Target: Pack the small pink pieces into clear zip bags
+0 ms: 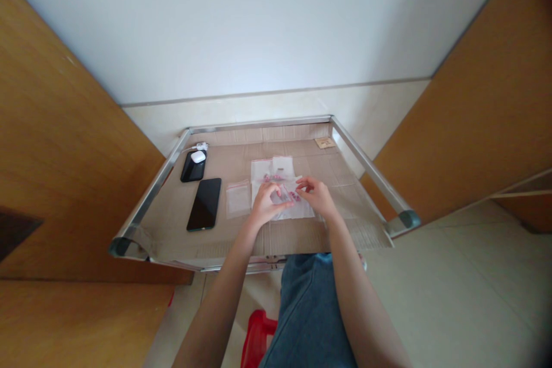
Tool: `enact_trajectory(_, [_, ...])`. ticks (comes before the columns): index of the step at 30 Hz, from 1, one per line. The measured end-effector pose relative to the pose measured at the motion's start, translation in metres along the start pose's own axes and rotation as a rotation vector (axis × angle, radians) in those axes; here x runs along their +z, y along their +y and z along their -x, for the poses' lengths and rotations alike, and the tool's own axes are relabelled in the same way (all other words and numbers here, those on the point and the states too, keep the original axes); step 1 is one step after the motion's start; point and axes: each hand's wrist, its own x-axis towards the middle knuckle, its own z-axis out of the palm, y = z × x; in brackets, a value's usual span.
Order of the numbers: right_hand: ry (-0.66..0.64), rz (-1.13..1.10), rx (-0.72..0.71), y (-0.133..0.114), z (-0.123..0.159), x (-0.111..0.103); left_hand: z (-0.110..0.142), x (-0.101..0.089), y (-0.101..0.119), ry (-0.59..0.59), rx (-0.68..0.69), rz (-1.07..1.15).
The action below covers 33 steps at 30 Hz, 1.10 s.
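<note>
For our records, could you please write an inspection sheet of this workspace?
Surface: creased cardboard inside a metal rail.
Things at hand: clear bags, small pink-red pieces.
Clutter: large black phone; white case on a smaller black device; brown packet.
Hands: left hand and right hand close around the pieces; grips unclear.
Cables: white cable near the smaller black device.
Surroundings: pale wall, wooden panels, tiled floor.

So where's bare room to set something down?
Widest: the brown cardboard right of the right hand, in front of the tan paper packet. Another patch lies left of the large black phone. Crowded: the middle, with clear plastic bags and small pink pieces by the left hand, and back left, where a rounded white case sits on a smaller black device.
</note>
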Motion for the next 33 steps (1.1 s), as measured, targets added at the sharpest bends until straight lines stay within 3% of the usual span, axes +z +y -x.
enact_trajectory(14, [-0.05, -0.088, -0.06, -0.011, 0.001, 0.012, 0.0, 0.002, -0.003, -0.019, -0.045, 0.077])
enact_trajectory(23, [-0.004, -0.038, -0.019, -0.004, -0.001, 0.009, -0.001, -0.001, 0.001, -0.009, -0.083, 0.101])
enact_trajectory(33, [-0.061, -0.022, -0.034, -0.009, 0.0, 0.015, -0.001, -0.003, 0.003, -0.012, -0.103, 0.146])
